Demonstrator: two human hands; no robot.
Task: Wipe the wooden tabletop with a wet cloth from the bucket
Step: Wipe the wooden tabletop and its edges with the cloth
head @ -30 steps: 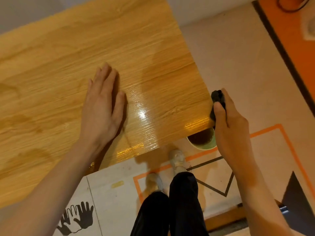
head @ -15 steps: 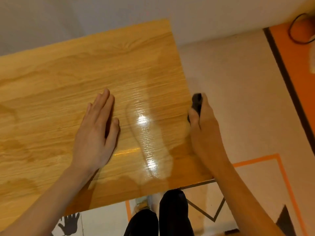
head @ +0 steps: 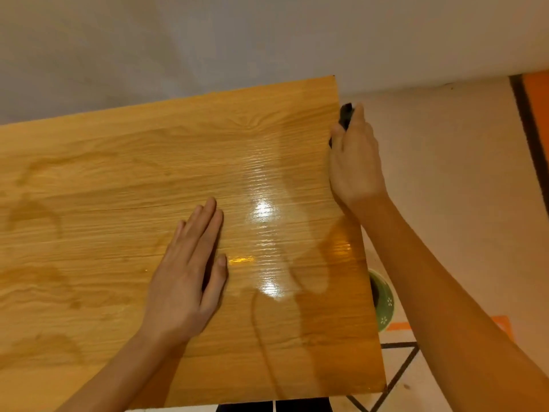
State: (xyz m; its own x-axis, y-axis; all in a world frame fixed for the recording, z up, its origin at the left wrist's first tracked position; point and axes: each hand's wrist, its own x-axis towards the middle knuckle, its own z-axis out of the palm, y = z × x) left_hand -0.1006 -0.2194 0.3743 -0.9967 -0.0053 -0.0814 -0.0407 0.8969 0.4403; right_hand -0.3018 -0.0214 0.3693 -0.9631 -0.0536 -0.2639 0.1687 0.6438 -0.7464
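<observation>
The wooden tabletop fills most of the view, with glossy wet streaks near its right side. My left hand lies flat on the wood, fingers together, holding nothing. My right hand is at the table's right edge near the far corner, closed around a dark cloth that sticks out above my fingers and presses against the edge. A green bucket stands on the floor below the right edge, mostly hidden by the table and my right forearm.
A pale wall runs along the table's far side. The floor to the right is light, with an orange area bordered by a dark stripe, and orange and black tape lines near my feet.
My right hand has slid with the cloth along the right edge, from near the front corner toward the far corner. My left hand stays flat. The camera view has shifted forward.
</observation>
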